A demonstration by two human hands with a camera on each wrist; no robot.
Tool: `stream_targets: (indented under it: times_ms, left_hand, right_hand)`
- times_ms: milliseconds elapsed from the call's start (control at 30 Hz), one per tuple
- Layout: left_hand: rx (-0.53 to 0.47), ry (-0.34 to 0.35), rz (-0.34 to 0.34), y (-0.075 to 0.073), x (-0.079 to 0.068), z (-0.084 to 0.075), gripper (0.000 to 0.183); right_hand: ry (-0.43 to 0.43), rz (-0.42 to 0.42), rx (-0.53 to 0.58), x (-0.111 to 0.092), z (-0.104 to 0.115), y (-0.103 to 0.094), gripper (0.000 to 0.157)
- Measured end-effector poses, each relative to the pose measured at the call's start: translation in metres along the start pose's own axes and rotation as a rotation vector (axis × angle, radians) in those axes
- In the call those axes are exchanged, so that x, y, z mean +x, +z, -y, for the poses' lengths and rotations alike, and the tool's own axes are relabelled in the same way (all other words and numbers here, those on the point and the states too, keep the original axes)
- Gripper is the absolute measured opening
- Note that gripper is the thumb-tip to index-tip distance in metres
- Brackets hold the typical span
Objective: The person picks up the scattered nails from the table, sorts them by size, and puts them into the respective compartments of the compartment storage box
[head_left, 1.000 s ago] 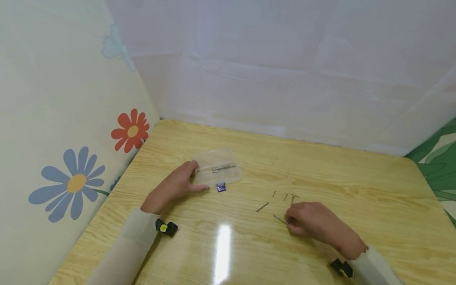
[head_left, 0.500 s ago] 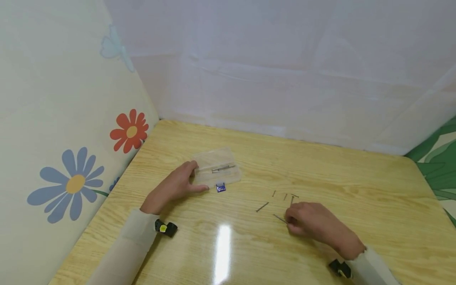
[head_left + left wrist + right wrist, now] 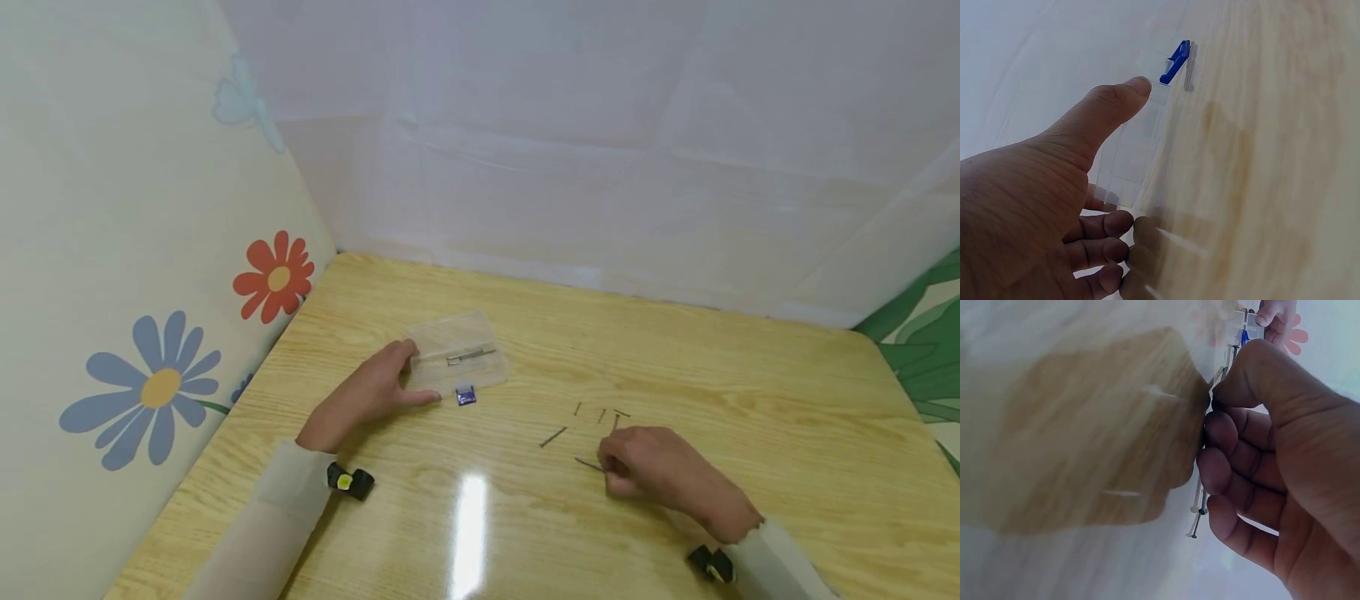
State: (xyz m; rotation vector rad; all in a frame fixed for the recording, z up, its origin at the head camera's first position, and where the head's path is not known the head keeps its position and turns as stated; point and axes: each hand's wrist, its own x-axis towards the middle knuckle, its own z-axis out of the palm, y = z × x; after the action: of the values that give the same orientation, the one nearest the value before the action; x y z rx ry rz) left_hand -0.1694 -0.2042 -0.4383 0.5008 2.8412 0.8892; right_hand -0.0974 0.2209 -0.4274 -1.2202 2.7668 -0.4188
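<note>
A clear plastic box lies on the wooden table with its lid folded back. Its blue latch is at the front, and several nails rest inside. My left hand holds the box's left end, thumb along the front side and fingers at the end and back. Over to the right, my right hand pinches a nail between thumb and fingertips, low at the tabletop. The nail's thin end points left out of the fingers; the rest is hidden by the hand.
Loose nails lie on the table just beyond the right hand: a longer nail to its left, and short nails farther back. A pale cloth wall stands along the back edge; a flowered panel borders the left.
My right hand has shifted very slightly left, and the pinched nail's visible end has dropped a little toward me. The left hand and the box stay in place.
</note>
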Motion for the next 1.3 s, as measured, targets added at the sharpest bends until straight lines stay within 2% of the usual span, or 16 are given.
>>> stream_targets:
  times_ms: [300,533,633,800,1067,1300]
  left_hand:
    - [0.003,0.000,-0.003,0.001,0.000,0.000,0.066]
    - [0.001,0.003,-0.003,0.001,-0.001,0.001,0.065]
    - [-0.004,0.009,-0.002,0.001,-0.001,0.001,0.065]
    - [-0.014,0.010,-0.001,0.000,0.000,0.001,0.064]
    - [-0.013,0.002,0.006,0.000,0.002,0.000,0.065]
    - [-0.010,0.005,0.005,0.000,0.001,0.001,0.064]
  right_hand:
    - [0.011,0.019,0.104,0.000,-0.005,0.000,0.028]
    - [-0.036,-0.018,0.219,0.002,-0.007,-0.001,0.027]
    - [-0.022,-0.055,0.251,0.002,-0.009,-0.004,0.028]
    - [0.007,-0.089,0.254,0.007,-0.013,-0.008,0.027]
    - [0.025,-0.050,0.232,0.009,-0.011,-0.010,0.021]
    - [-0.007,-0.035,0.222,0.004,-0.002,-0.008,0.015]
